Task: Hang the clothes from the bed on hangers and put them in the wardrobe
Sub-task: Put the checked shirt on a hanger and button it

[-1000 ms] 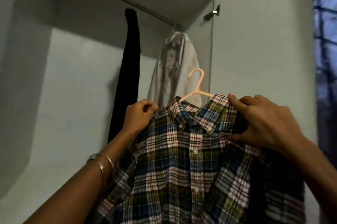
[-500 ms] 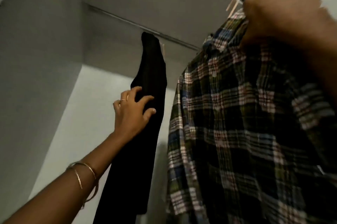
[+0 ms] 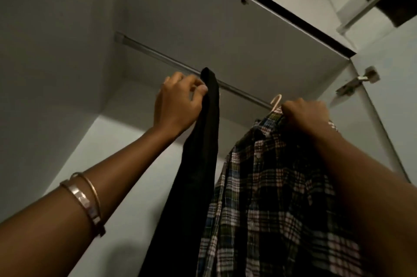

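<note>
I look up into the wardrobe at its metal rail (image 3: 158, 53). A black garment (image 3: 203, 152) hangs from the rail, and my left hand (image 3: 178, 103) pinches its top edge just under the rail. My right hand (image 3: 304, 114) is closed on the collar of a plaid shirt (image 3: 270, 197) that sits on a pale pink hanger (image 3: 275, 101). The hanger's hook is level with the rail, right of the black garment; whether it rests on the rail I cannot tell. The shirt hangs down below my right forearm.
The wardrobe's top panel (image 3: 225, 28) is close above the rail. Its grey left wall (image 3: 56, 51) and back wall (image 3: 135, 163) enclose the space. The open door (image 3: 394, 96) with a metal hinge (image 3: 358, 80) stands at the right.
My right hand has lowered the plaid shirt and hanger in to the rail, right of the black garment. My left hand has slid up the black garment to its top edge.
</note>
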